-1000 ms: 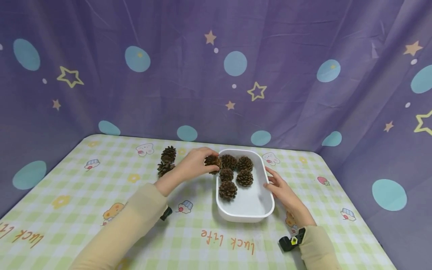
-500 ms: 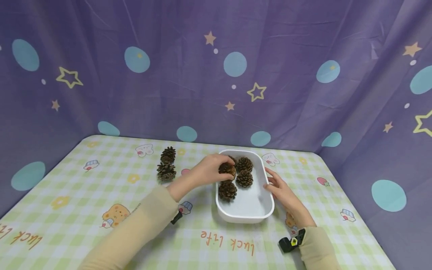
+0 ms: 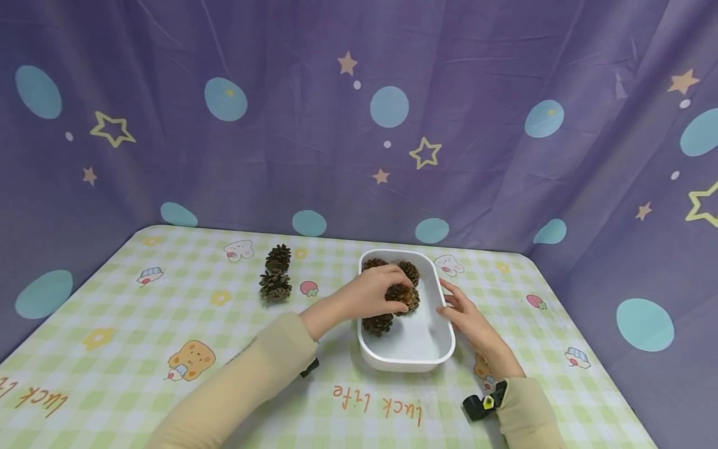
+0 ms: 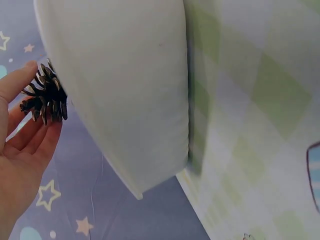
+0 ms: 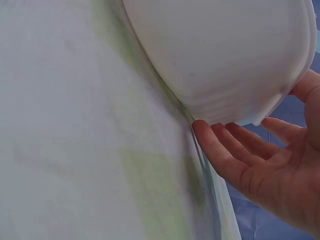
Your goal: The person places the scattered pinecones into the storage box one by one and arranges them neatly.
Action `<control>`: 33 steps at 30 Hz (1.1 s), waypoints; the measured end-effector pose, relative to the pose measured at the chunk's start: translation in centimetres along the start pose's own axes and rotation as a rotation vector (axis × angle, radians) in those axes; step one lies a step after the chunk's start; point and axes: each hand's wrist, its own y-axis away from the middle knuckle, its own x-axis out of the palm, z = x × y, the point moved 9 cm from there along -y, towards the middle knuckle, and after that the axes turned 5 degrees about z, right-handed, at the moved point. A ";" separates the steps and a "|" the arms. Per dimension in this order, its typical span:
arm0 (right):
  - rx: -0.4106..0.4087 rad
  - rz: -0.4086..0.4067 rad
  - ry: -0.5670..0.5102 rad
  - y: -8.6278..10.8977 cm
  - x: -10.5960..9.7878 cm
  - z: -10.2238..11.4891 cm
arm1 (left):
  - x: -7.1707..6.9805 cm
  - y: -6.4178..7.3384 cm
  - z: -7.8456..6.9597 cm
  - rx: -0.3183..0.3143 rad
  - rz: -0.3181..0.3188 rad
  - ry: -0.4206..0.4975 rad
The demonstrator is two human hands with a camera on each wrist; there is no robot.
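Left hand [image 3: 370, 293] pinching cone [image 4: 48, 97] over box [image 3: 406, 364]: placing step, seemingly; contact below hidden. Right hand [image 3: 468, 319], fingers straight, braces box beyond grip. Calls for gentle lowering.

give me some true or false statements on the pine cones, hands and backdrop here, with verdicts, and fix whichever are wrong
1. The right hand touches the outside of the white tub. True.
2. No pine cone is in anyone's grip. False: the left hand has a pine cone between its thumb and fingers.
3. Two other pine cones sit on the table, outside the tub. True.
4. The backdrop is plain. False: the purple curtain is printed with stars and blue ovals.
5. The tub has a bare stretch of floor at its near end. True.
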 end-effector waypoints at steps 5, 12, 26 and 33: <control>-0.026 0.005 0.006 0.1 0.2 0.3 | 0.8 -0.3 -0.4 0.005 0.030 0.006; -0.081 0.031 0.017 0.4 0.5 0.8 | 2.2 -1.0 -0.7 0.002 0.106 -0.029; -0.006 0.014 0.013 0.2 0.3 0.1 | 4.4 -1.8 -0.5 0.001 0.189 -0.060; -0.001 0.001 0.019 0.1 0.1 0.0 | 5.2 -1.9 -0.7 0.018 0.253 -0.047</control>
